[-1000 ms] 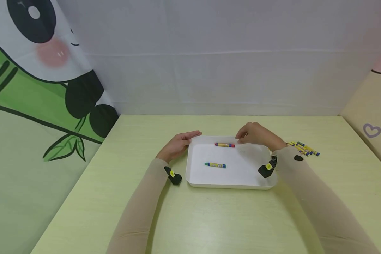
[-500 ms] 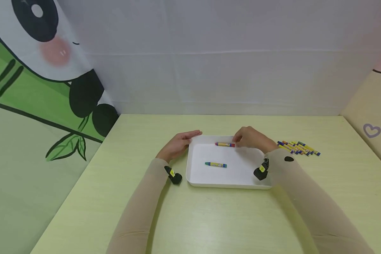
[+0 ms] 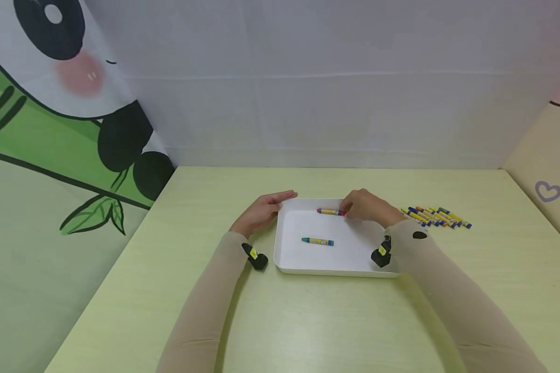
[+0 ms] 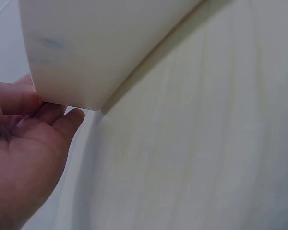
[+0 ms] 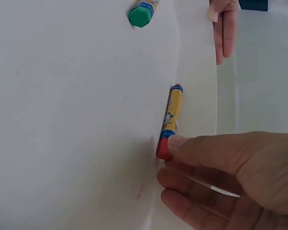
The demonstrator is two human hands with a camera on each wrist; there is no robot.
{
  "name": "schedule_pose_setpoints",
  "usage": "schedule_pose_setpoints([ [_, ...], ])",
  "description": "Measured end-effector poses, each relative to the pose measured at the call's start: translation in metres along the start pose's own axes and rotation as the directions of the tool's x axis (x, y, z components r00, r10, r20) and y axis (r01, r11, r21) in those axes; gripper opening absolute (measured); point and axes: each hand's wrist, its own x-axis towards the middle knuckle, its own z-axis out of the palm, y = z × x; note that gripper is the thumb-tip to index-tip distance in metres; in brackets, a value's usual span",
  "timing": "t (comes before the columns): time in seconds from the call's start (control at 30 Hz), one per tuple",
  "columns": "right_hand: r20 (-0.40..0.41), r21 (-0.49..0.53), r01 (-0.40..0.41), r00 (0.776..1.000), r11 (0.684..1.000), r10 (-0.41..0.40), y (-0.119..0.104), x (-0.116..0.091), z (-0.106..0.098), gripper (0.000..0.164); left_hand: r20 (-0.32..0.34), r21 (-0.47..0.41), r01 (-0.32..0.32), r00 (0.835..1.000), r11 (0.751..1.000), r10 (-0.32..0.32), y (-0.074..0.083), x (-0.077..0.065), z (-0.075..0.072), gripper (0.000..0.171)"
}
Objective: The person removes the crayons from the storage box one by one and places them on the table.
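Note:
A white tray [image 3: 336, 264] lies on the table, with a red crayon [image 3: 329, 211] and a green crayon [image 3: 317, 241] in it. The red one lies along the far wall, the green one nearer the person. My right hand [image 3: 366, 206] pinches the red end of the red crayon; in the right wrist view the thumb [image 5: 182, 143] is on it and the other fingers curl below. My left hand [image 3: 259, 213] holds the tray's far left corner between thumb and fingers. In the left wrist view that hand [image 4: 33, 139] is at the tray's outer wall [image 4: 86, 52].
Several crayons [image 3: 436, 217] lie side by side on the table [image 3: 308, 321], right of the tray. A pale curtain [image 3: 331, 114] hangs behind the table, and a printed panda cloth [image 3: 65, 129] covers the left side.
My right hand has moved left and slightly down onto the red crayon's end, uncovering more of the crayons at the right. My left hand stays at the tray's corner.

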Motion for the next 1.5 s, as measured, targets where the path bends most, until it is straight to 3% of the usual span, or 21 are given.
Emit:
schedule_pose_setpoints([
  [0.3,-0.014,-0.064,0.084,0.996,0.994,-0.085,0.001,0.002,0.008,0.020,-0.011,0.011,-0.001,1.000,1.000,0.001,0.003,-0.002,0.002,0.048],
  [0.77,-0.028,-0.053,0.107,0.994,0.993,-0.108,0.000,0.002,0.009,0.015,-0.017,0.010,-0.003,1.000,1.000,0.003,0.001,0.000,0.002,0.047],
  [1.0,-0.043,-0.030,0.128,0.991,0.991,-0.129,0.001,-0.004,0.002,0.017,-0.019,0.016,-0.008,1.000,1.000,0.009,-0.001,0.000,0.002,0.046],
  [1.5,-0.051,-0.005,0.098,0.994,0.995,-0.098,-0.009,-0.040,-0.006,0.018,0.029,0.039,-0.021,0.999,0.999,0.019,0.001,-0.016,-0.002,0.047],
])
